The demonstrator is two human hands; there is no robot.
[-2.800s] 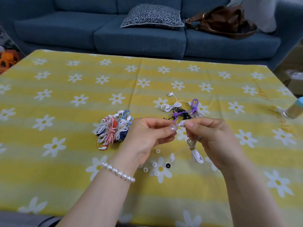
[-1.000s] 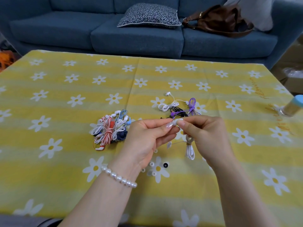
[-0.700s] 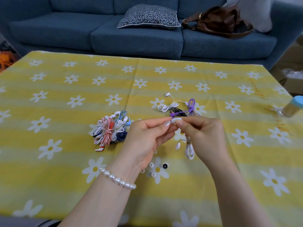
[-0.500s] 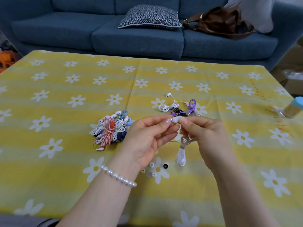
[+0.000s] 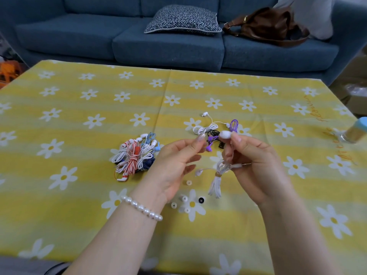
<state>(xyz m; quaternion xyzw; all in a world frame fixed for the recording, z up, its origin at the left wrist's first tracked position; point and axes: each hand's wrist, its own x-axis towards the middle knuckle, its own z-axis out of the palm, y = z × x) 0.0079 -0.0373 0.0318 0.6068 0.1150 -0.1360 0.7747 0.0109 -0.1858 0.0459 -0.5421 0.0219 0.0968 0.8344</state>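
My right hand (image 5: 252,163) pinches a white earbud (image 5: 225,134) between thumb and forefinger. Its tied white cable bundle (image 5: 215,185) hangs below the hand, and the second earbud (image 5: 198,172) dangles to the left. My left hand (image 5: 176,163) is held a little to the left of the earbud, apart from it. Its thumb and forefinger tips meet; whether a small tip sits between them is unclear. Several loose silicone ear tips (image 5: 184,199), one of them black (image 5: 201,200), lie on the yellow daisy tablecloth (image 5: 79,195) under my hands.
A pile of bundled earphones (image 5: 135,157) in red, white and blue lies to the left. White (image 5: 204,130), black (image 5: 213,133) and purple (image 5: 234,126) earphones lie beyond my hands. A blue-capped bottle (image 5: 355,133) lies at the right edge. A blue sofa (image 5: 168,44) stands behind.
My hands, joined at the earbud before, have drawn apart. The earbud stays with my right hand, and the cable bundle has swung lower and to the left.
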